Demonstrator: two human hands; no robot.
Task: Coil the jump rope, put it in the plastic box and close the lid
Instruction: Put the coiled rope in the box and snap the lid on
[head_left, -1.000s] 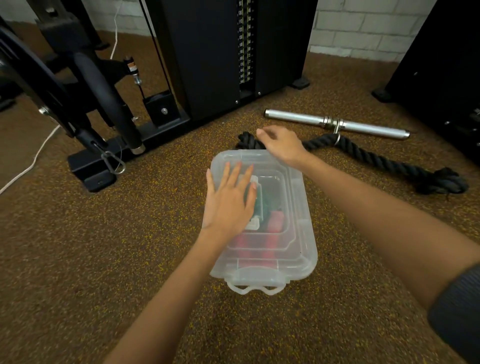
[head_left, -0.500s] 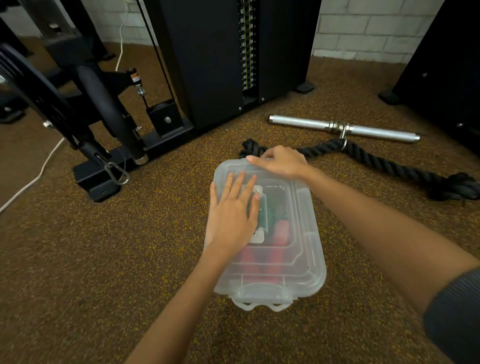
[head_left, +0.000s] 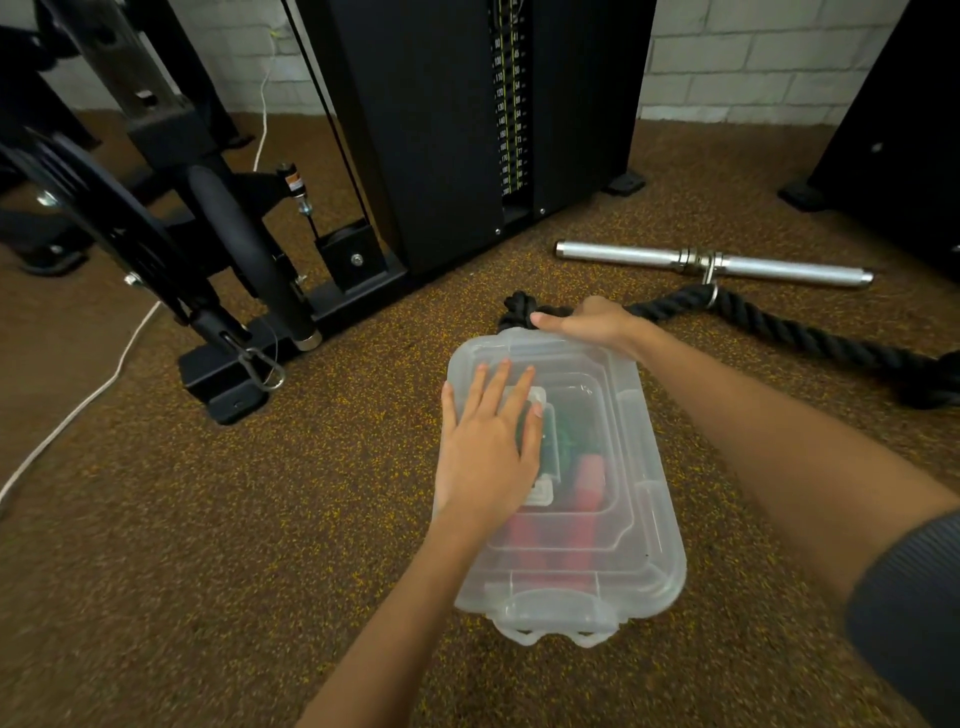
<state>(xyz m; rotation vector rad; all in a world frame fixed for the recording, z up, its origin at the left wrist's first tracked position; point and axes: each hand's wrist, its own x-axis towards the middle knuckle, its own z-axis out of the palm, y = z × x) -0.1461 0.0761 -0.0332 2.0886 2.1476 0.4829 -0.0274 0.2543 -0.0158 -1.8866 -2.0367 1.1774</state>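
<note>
The left hand is laid flat on the lid of the plastic box, fingers straight and slightly spread, pointing toward 12 o'clock. The right hand is set on the far end of the lid, at 12 o'clock from the left hand; its fingers are bent down over the far rim, and whether the rim is gripped or only pressed cannot be told. The box is seen on the floor with the lid on top. Through the clear plastic, the jump rope is made out as red handles and something green, at 3 o'clock from the left palm.

The floor is a brown speckled mat. A thick black rope is stretched from 12 toward 2 o'clock of the box, and a silver bar is seen beyond it. A black weight machine is placed at 11 o'clock, before a white brick wall. A white cord is trailed across the floor at 9 o'clock.
</note>
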